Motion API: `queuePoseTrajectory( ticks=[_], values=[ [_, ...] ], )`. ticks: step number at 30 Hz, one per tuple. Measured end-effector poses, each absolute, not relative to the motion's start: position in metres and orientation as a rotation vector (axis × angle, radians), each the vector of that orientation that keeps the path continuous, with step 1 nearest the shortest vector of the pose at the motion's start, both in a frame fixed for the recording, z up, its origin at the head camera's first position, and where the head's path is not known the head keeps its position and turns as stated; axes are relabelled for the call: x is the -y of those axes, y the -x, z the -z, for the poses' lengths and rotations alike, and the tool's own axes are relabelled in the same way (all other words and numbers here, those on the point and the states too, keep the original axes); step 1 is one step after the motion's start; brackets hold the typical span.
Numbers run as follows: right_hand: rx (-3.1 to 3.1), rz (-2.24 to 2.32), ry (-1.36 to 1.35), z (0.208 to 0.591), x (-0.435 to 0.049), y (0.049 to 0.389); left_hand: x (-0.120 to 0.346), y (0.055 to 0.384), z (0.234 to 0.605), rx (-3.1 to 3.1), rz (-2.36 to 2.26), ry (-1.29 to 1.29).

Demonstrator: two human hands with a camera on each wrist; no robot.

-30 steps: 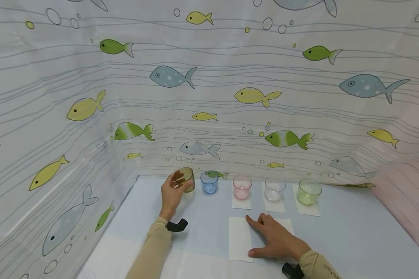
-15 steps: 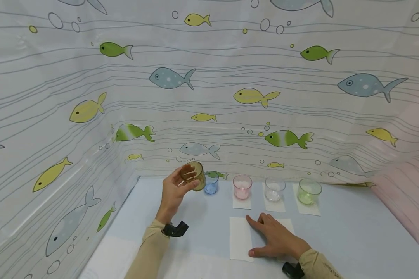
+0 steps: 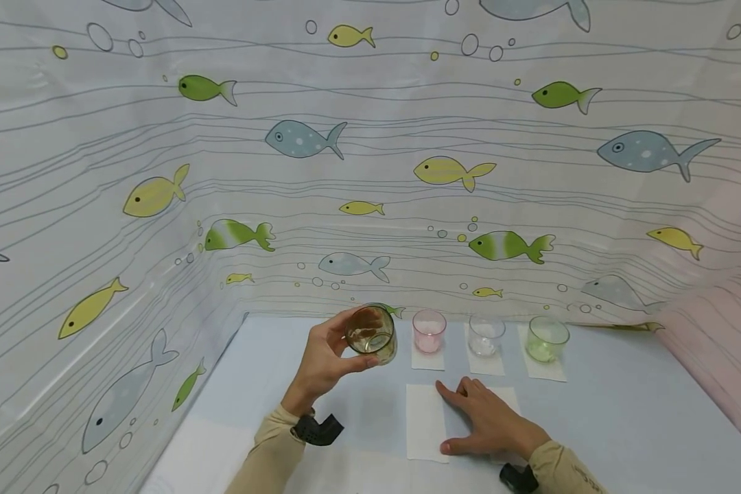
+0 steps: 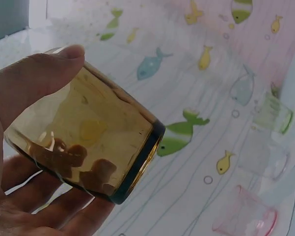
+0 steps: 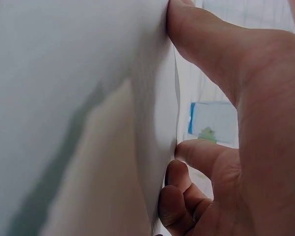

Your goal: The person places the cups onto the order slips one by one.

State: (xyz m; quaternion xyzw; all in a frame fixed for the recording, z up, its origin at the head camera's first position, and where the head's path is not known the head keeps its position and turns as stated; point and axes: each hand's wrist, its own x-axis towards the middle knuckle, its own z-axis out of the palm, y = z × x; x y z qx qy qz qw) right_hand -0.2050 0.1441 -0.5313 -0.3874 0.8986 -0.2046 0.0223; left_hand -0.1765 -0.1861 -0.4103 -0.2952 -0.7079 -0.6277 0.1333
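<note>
My left hand (image 3: 324, 357) grips an amber glass (image 3: 370, 336) above the table, thumb on the near side and fingers round the far side. Its mouth tilts toward the head camera. In the left wrist view the curled fingers (image 4: 59, 196) show through the amber wall. My right hand (image 3: 490, 422) rests on the white paper pieces (image 3: 422, 425) near the table's front, thumb and index finger spread and straight, the other fingers bent under. In the right wrist view the thumb (image 5: 201, 34) and index fingertip touch the paper surface. The blue glass is hidden behind the amber one.
Along the back stand a pink glass (image 3: 429, 336), a clear glass (image 3: 486, 339) and a green glass (image 3: 547, 343), each on a strip of white paper. A curtain (image 3: 370, 233) printed with fish hangs round the table's back and sides.
My left hand has lifted the amber glass off the table's back left, carried it right and toward me, and tilted it. It now covers the blue glass. The right hand stays in place.
</note>
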Motion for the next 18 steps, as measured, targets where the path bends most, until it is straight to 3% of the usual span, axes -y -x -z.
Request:
queuePoseTrajectory(
  ticks=[7, 18],
  values=[
    [-2.778, 0.608, 1.139, 0.531, -0.142, 0.205, 0.169, 0.174, 0.426, 2.098, 1.883, 0.949],
    [-2.776, 0.618, 1.13, 0.53, -0.143, 0.204, 0.132, 0.178, 0.481, 2.179, 2.021, 1.02]
  ],
)
